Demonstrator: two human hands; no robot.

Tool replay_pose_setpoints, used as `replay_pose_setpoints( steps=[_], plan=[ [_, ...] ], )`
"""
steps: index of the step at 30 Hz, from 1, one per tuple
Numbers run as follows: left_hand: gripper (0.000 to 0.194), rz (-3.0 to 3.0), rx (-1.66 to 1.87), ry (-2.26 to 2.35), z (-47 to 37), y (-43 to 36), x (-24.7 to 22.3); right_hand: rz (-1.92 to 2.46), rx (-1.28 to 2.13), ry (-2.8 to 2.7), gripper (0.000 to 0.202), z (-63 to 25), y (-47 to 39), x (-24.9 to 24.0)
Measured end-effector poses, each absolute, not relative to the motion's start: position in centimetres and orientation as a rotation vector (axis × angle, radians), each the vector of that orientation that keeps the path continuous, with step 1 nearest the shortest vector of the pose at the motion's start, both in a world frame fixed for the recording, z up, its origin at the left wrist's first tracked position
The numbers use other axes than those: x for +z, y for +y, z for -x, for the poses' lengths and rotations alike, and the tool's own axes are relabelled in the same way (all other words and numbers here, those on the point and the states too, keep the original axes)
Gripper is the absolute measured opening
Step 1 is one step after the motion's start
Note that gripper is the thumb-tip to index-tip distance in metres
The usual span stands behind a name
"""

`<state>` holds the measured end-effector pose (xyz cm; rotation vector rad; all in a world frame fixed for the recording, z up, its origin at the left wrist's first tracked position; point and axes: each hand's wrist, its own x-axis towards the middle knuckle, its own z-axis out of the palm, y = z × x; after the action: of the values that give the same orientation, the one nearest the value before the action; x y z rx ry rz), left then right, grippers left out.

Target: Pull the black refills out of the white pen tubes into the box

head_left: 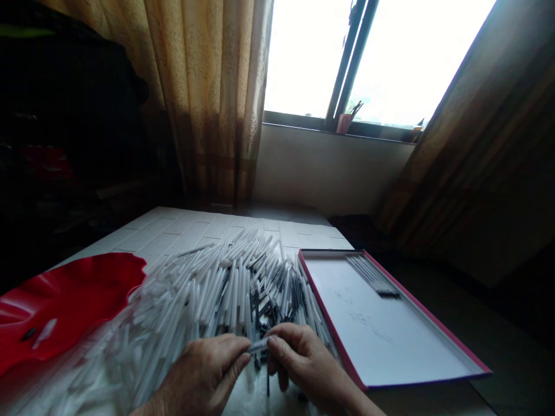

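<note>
- Here, a slim white pen barrel sits pinched between my two hands, low in the middle of the view, right at the near edge of the pile.
- My left hand grips its left end between thumb and forefinger; my right hand grips the right end the same way, so the barrel bridges the small gap between them.
- Both hands come in from six o'clock, knuckles up, fingers curled down and inward, the remaining fingers of my right hand resting on the pile.
- At twelve o'clock from the barrel spreads the heap of white pen tubes, mixed with darker pieces towards its right side; its left part lies under a clear plastic bag.
- At three o'clock lies a shallow box lid with a red rim and white inside, touching the heap's right edge; a small row of thin dark refills rests at its far end. Faint marks show on the white floor, but I cannot read them.
- At nine o'clock is a red tray with a couple of small pieces in it.
- All of it rests on a white table; beyond, at twelve o'clock, hang a tan curtain and a bright window.
</note>
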<state>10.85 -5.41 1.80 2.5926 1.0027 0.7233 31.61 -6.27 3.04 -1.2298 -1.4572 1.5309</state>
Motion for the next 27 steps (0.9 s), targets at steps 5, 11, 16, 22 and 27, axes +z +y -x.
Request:
replay_pose_setpoints(
  steps=[5,11,16,22,27],
  plan=[
    [0.025,-2.591,0.681,1.011,-10.8,-5.5,1.6,1.238,1.544,-1.455,0.05,-31.4,-6.3,2.8],
    [0.026,-2.579,0.71,1.004,-10.9,-5.8,2.1,1.189,1.534,-1.439,0.05,-31.2,-6.7,2.5],
    [0.027,-2.57,0.802,1.003,-11.0,-5.6,2.0,1.208,1.491,-1.459,0.052,-31.0,-6.5,2.5],
    [0.025,-2.634,0.988,0.981,-11.3,-5.3,2.0,1.187,1.354,-1.473,0.052,-31.2,-6.2,3.1],
    [0.025,-2.67,1.168,0.962,-11.0,-5.0,2.5,1.135,1.169,-1.298,0.056,-33.7,-5.2,4.6]
  ],
)
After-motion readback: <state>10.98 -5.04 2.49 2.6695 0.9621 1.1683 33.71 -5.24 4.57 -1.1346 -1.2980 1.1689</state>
